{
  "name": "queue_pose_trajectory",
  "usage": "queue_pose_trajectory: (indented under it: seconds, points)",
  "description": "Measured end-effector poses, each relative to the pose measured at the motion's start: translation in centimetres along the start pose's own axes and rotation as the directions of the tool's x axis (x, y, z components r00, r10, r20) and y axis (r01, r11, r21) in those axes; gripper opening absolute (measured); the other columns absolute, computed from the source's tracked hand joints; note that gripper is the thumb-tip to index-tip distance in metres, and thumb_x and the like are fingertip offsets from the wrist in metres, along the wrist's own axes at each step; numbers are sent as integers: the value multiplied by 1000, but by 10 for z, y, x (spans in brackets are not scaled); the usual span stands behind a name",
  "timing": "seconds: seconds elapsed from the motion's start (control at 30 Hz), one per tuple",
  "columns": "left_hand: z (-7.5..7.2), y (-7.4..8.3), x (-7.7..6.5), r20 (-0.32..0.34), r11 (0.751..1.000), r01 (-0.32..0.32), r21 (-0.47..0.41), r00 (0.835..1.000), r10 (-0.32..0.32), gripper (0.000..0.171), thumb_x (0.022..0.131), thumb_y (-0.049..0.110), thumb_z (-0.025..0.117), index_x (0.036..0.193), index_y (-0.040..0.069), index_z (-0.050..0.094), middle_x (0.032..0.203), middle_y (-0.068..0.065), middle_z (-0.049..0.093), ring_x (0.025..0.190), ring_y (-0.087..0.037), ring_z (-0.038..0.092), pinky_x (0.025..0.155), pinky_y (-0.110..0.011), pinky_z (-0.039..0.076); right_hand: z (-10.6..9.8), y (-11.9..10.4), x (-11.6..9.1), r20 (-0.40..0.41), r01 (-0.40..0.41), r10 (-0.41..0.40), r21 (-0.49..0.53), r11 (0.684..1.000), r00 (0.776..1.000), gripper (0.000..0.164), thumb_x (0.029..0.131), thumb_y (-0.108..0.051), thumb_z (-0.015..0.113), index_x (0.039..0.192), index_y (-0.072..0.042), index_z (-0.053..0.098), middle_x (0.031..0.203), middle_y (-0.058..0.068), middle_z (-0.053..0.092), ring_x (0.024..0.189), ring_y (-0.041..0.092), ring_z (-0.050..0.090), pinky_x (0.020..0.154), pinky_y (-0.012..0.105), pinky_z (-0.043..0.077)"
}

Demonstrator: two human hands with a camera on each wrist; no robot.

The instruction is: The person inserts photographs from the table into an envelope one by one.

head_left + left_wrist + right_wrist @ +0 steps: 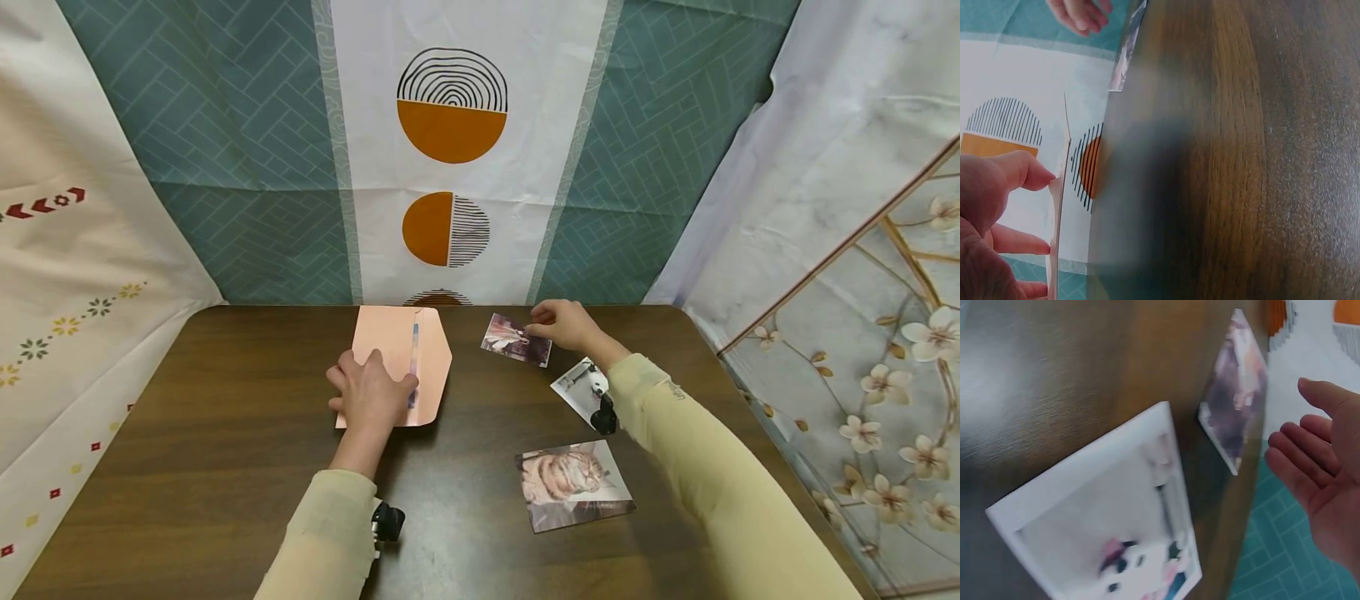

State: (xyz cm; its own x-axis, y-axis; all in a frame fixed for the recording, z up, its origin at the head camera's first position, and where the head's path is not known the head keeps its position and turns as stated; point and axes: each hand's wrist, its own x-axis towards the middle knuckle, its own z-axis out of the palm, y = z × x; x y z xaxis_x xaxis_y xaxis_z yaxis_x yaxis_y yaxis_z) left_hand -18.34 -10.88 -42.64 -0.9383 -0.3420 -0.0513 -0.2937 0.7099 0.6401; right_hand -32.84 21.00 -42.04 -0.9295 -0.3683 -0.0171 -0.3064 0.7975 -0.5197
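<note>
My left hand [367, 392] holds a peach-coloured envelope [386, 337] at the back left of the table, fingers at its left edge and thumb on its face. A narrow blue-purple strip [414, 350] shows along the envelope's opening. Seen edge-on in the left wrist view, the envelope [1055, 231] stands clear of the tabletop. My right hand [1329, 462] hovers beside a dark photo with a pinkish shape [506, 337], its fingers loosely bent and holding nothing. Nearer my right sleeve lies a white-bordered panda photo [1116, 531].
A cat photo [573, 483] lies on the front right part of the brown wooden table [225, 467]. Patterned cloth [255, 208] hangs behind the table's back edge, and a floral cloth [885, 400] borders the right side.
</note>
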Motion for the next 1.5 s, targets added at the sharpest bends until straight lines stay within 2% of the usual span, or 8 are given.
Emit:
queue_pose_trajectory:
  seconds: [0.1,0.27,0.6,0.83,1.03,1.17,1.33,1.5]
  points:
    - [0,0,0,-5,1000,-3,-2,1000,3,62,90,32,76,135,-7,60,153,-37,29,143,-57,19,97,-80,35,9,6,-6,13,28,-27,-81,996,1000,45,101,-26,75,133,5,68,125,21,75,118,37,71,103,51,55]
    - [1,0,0,1,1000,1,-1,1000,-1,62,91,33,76,136,-7,59,153,-38,28,144,-57,18,98,-80,34,21,13,-15,15,22,-20,-197,980,1000,48,101,-31,75,135,2,68,129,21,73,121,38,68,106,53,52]
    - [0,-3,0,5,1000,7,19,1000,-8,62,91,33,76,135,-7,59,153,-37,28,143,-57,19,97,-80,35,44,23,-34,-26,14,-24,-319,948,999,56,102,-39,73,143,-2,65,144,22,65,135,42,59,111,57,48]
    - [0,-4,0,12,1000,12,22,1000,-12,63,91,33,76,137,-7,59,154,-37,28,144,-57,18,98,-80,35,49,30,-39,-63,58,-81,-307,950,995,48,101,-34,76,137,-3,70,144,22,65,135,42,59,112,56,47]
    - [-1,-5,-1,14,1000,13,24,1000,-14,62,91,32,76,136,-7,59,154,-37,27,144,-57,18,98,-80,35,50,37,-42,-68,171,-194,-256,952,979,35,99,-22,77,128,-1,75,132,20,72,125,42,63,110,56,47]
    - [-2,-6,-1,12,1000,9,27,1000,-10,62,91,32,76,136,-7,59,154,-37,27,143,-58,18,98,-80,35,49,40,-43,-51,243,-261,-233,942,964,31,98,-15,77,125,1,76,135,21,71,126,44,62,111,58,46]
    - [-3,-7,-1,10,1000,5,31,1000,-6,63,91,32,76,136,-8,59,153,-37,28,143,-58,18,98,-80,35,47,43,-46,-21,287,-299,-225,931,954,31,99,-12,75,127,1,76,142,24,66,130,46,58,112,60,44]
    - [-4,-9,-1,7,999,2,37,1000,-2,61,91,31,75,134,-8,59,151,-37,29,143,-58,18,98,-81,35,43,44,-44,-18,301,-312,-221,928,950,31,100,-11,74,130,-1,75,141,23,66,129,44,58,112,59,44]
